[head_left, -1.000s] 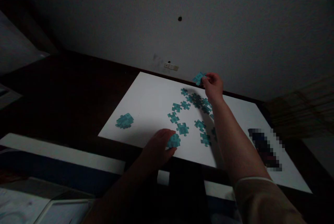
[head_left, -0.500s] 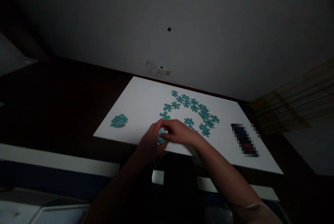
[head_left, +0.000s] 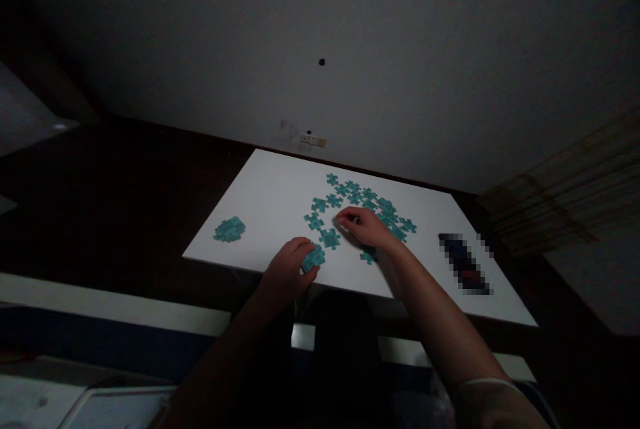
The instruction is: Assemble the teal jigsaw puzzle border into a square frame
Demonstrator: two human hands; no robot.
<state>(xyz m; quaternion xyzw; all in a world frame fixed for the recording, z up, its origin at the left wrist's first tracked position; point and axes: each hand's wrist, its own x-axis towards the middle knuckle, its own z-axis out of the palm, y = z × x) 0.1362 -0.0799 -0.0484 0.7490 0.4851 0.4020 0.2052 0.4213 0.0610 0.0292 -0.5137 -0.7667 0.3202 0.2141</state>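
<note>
My left hand [head_left: 291, 267] is closed around the edge of a small joined block of teal jigsaw puzzle pieces [head_left: 314, 258] near the table's front edge. Beyond it, my right hand [head_left: 364, 225] hovers over the scattered pieces, its fingers curled into a pinch. Whatever those fingertips may hold is too small to make out. Just past the held block lies a teal puzzle piece [head_left: 330, 238]. Many loose teal puzzle pieces [head_left: 353, 187] form an arc around the right hand, which partly covers some of them. One piece [head_left: 368, 258] shows below the right wrist.
A pile of teal puzzle pieces [head_left: 230, 229] sits at the left of the white table [head_left: 270, 182]. Toward the right end lies a dark, pixelated object [head_left: 465, 263]. A grey wall with a socket strip [head_left: 313, 141] rises behind the table.
My right hand has moved away from my left hand, up and to the right over the loose pieces. The left hand stays at the block, which now shows more fully.
</note>
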